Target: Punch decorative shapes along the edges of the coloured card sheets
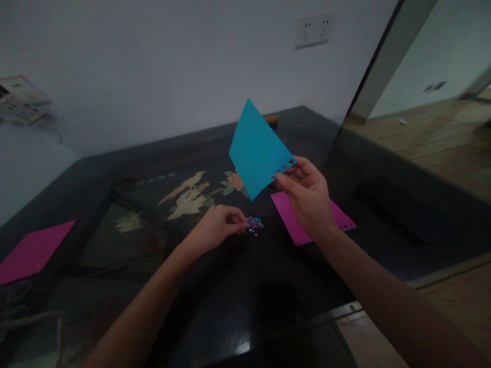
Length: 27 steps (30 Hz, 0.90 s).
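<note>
My right hand [307, 194] grips a blue sheet of paper [255, 148] by its lower right edge, where a row of small holes is punched. The sheet is raised and tilted above the table. Low on the table, my left hand [218, 227] has its fingers pinched together against the left side of a small pile of star-shaped paper confetti [254, 224] in blue, pink and red. Whether a piece sits between those fingertips is hidden. Under my right wrist lies a pink sheet [287, 217] with punched holes along its near right edge.
Another pink sheet [36, 250] lies at the far left of the dark glossy table [230, 286]. A black oblong object [395, 209] rests on the right side. Behind the blue sheet is a brown cylindrical item [272, 120]. A white wall with sockets [313, 30] borders the back.
</note>
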Tool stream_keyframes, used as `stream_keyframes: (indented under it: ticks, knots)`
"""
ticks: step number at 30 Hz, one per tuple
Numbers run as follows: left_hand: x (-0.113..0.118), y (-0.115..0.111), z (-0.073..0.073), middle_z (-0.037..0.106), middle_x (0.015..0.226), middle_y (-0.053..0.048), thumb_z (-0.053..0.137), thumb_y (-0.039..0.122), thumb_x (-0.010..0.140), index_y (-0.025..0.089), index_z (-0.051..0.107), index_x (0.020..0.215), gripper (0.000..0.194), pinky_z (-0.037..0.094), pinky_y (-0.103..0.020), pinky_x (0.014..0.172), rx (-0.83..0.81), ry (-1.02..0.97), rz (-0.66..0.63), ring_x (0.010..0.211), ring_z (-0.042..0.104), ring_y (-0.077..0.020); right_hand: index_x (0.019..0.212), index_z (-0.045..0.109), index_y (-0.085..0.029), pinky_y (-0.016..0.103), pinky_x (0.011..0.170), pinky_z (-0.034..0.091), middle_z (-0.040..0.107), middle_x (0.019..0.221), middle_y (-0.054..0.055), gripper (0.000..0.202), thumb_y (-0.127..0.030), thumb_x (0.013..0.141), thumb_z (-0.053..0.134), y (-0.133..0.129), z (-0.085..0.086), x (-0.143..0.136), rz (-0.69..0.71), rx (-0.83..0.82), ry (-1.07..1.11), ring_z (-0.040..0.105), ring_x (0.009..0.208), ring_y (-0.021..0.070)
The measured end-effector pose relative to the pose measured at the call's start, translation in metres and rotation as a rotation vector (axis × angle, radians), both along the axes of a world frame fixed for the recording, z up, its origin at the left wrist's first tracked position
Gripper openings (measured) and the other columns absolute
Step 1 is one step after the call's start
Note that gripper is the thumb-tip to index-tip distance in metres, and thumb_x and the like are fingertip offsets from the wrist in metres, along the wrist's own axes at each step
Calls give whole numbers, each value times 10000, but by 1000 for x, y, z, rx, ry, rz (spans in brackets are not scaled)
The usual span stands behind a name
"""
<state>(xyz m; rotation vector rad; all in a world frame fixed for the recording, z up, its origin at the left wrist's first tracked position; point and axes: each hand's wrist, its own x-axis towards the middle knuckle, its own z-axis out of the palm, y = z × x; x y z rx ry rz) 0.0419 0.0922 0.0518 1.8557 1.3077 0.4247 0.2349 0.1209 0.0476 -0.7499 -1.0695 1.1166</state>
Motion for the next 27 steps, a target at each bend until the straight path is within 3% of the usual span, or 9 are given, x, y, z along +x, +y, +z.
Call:
stream_keyframes:
  ticks: [3,6,13,19,22,27]
  knots:
    - [-1,6,-21,666,667,-18,567,294,751,182,672,711,159,407,-227,586,77,65,-15,635,592,-142,1017,553,-259,352,851,494,599,926,11,364,-314,688,699,3,-2,1,-15,20,-15,585,913,164]
    - [-2,8,-30,664,681,-28,541,318,778,182,683,735,201,395,-228,602,144,106,-4,650,584,-144,1048,549,-256,347,833,497,597,916,15,386,-332,695,685,3,-5,0,1,23,-38,582,911,163]
    - [-2,9,-32,657,712,-35,506,332,805,188,674,773,224,387,-243,606,185,221,21,653,577,-153,1081,540,-262,342,815,499,588,893,18,415,-352,698,673,3,-4,0,-1,26,-88,578,904,165]
    - [-2,9,-30,651,679,-24,540,348,778,184,671,741,214,405,-240,591,169,92,87,631,568,-144,1077,539,-269,341,817,498,590,916,18,392,-350,713,659,2,-4,-1,-8,44,-106,575,926,168]
    - [3,9,-28,675,739,-45,512,390,811,174,680,796,274,433,-240,585,-5,-161,160,659,586,-147,1086,537,-264,342,819,498,594,927,24,393,-354,722,653,0,-2,-1,-9,42,-110,575,930,171]
    - [19,5,-26,675,1011,-153,421,504,870,113,650,973,464,506,-292,757,-554,-818,292,874,648,-189,1071,536,-283,349,826,499,600,958,21,378,-340,721,668,-5,2,-2,27,61,-35,576,939,172]
